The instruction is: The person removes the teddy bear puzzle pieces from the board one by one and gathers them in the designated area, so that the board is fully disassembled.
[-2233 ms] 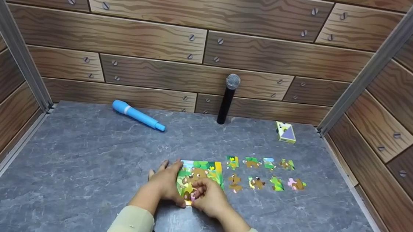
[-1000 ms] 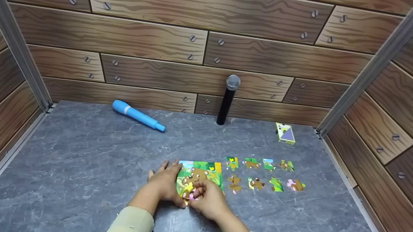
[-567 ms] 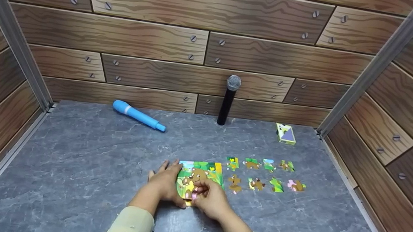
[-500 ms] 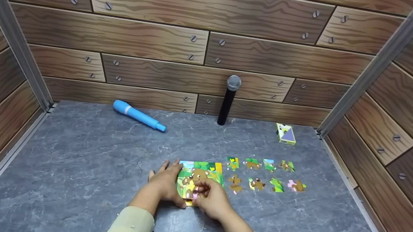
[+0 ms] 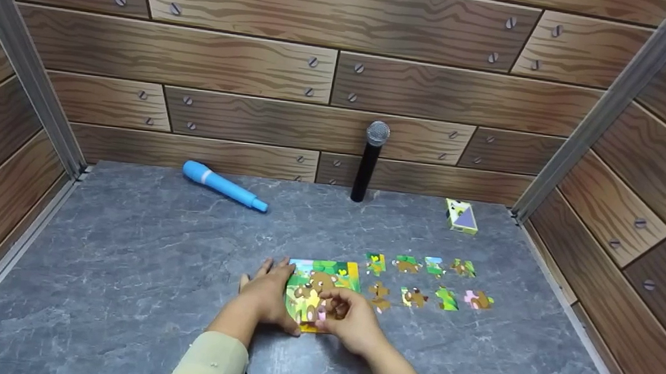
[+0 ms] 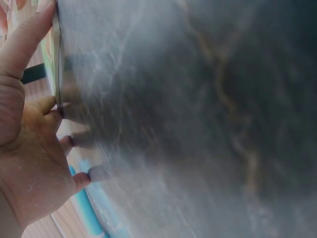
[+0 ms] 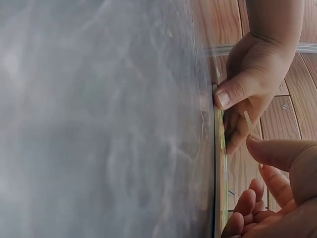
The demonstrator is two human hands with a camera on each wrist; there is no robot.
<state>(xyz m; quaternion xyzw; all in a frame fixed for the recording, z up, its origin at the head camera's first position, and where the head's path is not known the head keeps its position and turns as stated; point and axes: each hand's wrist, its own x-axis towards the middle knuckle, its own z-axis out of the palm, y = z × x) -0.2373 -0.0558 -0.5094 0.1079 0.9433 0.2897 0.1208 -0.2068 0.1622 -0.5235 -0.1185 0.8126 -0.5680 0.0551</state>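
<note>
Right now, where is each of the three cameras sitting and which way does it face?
Head: worn high, looking forward and down at the grey table; both sleeves, left hand and right hand show on the puzzle board.
Left wrist: low beside the left hand, skimming the tabletop; fingers and the board's edge show.
Right wrist: low by the right hand, facing the left hand's thumb.
Shared: all three views show the board and the left hand.

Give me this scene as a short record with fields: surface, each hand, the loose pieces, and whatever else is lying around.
surface: grey table
left hand: flat, fingers steadying the puzzle board at its left edge
right hand: on the board, fingers curled; whether it holds a piece cannot be told
loose pieces: eight, two rows right of the board
other: blue microphone lying; black microphone upright; card box
</note>
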